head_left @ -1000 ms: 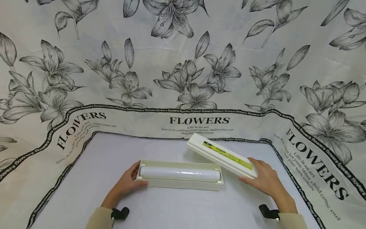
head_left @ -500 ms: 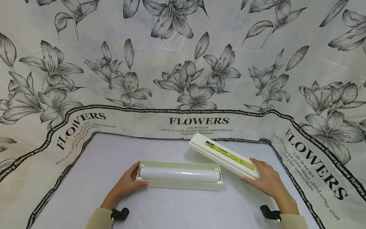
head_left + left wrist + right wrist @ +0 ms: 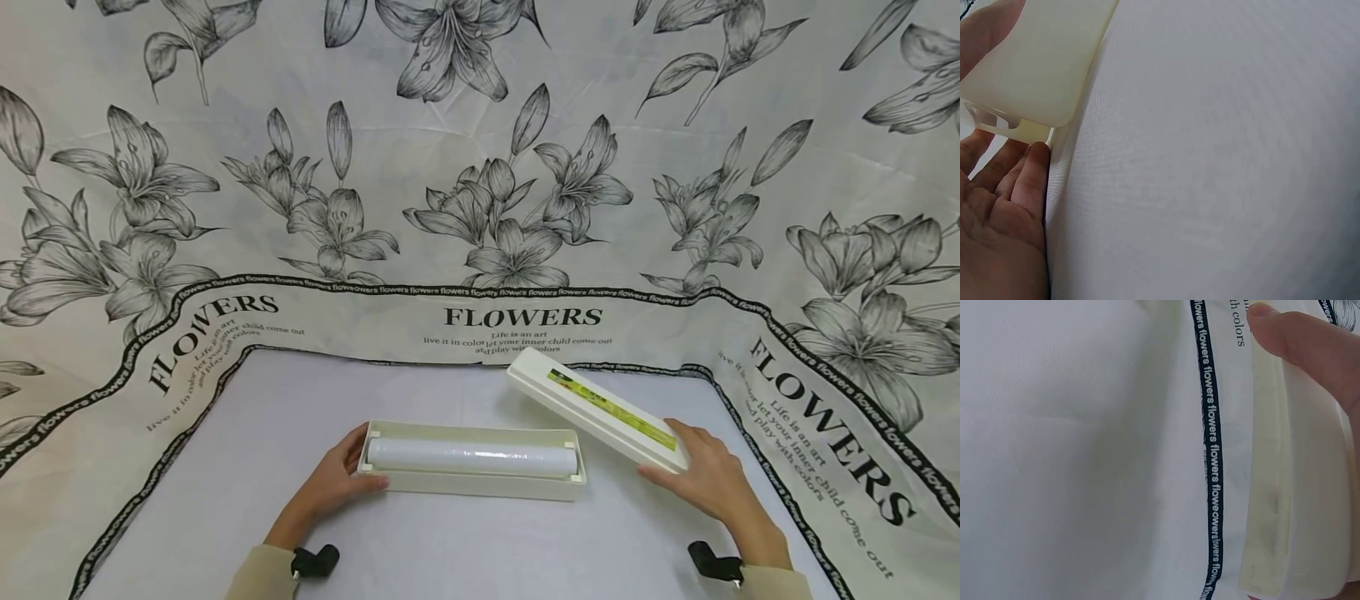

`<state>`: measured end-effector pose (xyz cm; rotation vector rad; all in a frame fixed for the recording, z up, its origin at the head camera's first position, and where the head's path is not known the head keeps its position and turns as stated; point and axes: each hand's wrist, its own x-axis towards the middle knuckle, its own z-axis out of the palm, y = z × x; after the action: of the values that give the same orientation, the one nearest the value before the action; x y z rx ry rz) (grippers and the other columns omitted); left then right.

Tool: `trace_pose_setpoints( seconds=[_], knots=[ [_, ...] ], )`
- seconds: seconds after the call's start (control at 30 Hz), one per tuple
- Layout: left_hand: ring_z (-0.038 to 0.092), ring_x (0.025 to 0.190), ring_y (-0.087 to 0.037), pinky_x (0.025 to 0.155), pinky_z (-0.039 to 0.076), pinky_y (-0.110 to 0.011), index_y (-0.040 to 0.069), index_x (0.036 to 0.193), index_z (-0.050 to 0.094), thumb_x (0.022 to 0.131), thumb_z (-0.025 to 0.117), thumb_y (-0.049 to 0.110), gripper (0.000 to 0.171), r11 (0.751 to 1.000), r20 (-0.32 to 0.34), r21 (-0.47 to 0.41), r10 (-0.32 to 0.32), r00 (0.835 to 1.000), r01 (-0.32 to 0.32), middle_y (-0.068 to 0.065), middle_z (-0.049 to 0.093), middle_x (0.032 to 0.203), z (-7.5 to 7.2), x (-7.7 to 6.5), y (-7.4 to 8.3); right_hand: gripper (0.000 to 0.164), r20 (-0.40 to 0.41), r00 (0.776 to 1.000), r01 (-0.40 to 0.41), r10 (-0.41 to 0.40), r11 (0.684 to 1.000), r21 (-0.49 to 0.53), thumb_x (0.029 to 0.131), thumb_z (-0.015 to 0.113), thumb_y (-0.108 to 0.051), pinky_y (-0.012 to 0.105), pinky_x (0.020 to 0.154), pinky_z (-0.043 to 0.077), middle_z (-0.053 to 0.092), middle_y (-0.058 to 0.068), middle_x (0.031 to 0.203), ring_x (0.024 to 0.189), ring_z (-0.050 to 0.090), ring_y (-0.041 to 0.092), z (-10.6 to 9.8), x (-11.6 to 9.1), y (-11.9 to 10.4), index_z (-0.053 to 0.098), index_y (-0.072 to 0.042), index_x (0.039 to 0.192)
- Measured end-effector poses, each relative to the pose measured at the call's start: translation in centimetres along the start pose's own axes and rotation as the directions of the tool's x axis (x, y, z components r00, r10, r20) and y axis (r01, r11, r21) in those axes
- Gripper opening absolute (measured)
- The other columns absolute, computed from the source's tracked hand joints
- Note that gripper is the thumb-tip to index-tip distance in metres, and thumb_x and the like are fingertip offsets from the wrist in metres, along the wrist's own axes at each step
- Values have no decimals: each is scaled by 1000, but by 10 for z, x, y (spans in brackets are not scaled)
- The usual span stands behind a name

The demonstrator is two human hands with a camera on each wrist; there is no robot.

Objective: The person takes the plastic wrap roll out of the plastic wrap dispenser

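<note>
A long cream plastic box lies on the white tabletop in the head view, holding a shiny white roll that looks like cling film. My left hand grips the box's left end, thumb on the front wall and fingers behind. In the left wrist view, fingertips of that hand touch the box's end. My right hand holds the box's white lid by its right end, tilted and raised beyond the box's right side. The right wrist view shows my thumb along the lid's edge.
White cloth covers the work surface. A floral sheet with a black lettered border stands behind and along both sides. A yellow-green label runs along the lid's top. Black wrist mounts sit by both sleeves.
My right hand has drawn the lid slightly to the right, farther from the box. The left hand, the box and the roll have stayed where they were.
</note>
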<state>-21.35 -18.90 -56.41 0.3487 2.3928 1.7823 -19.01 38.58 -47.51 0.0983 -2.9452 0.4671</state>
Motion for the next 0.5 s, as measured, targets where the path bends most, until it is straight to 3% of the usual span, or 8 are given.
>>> trace_pose_setpoints(
  seconds=[0.3, 0.5],
  knots=[
    [44, 146, -41, 108, 45, -23, 5, 160, 29, 81, 88, 20, 100, 1000, 3, 20, 23, 1000, -23, -21, 43, 159, 1, 0, 0, 100, 4, 1000, -18, 18, 1000, 11, 78, 78, -68, 71, 81, 47, 55, 33, 139, 116, 57, 50, -1, -2, 5, 47, -5, 150],
    [40, 149, -40, 112, 44, -27, 5, 161, 28, 81, 89, 21, 102, 1000, 5, 15, -1, 1000, 1, -20, 38, 162, 1, -1, 0, 105, 21, 999, -41, 41, 999, 10, 78, 77, -69, 72, 81, 48, 53, 36, 139, 116, 56, 50, 0, -3, 8, 44, -1, 152]
  ],
)
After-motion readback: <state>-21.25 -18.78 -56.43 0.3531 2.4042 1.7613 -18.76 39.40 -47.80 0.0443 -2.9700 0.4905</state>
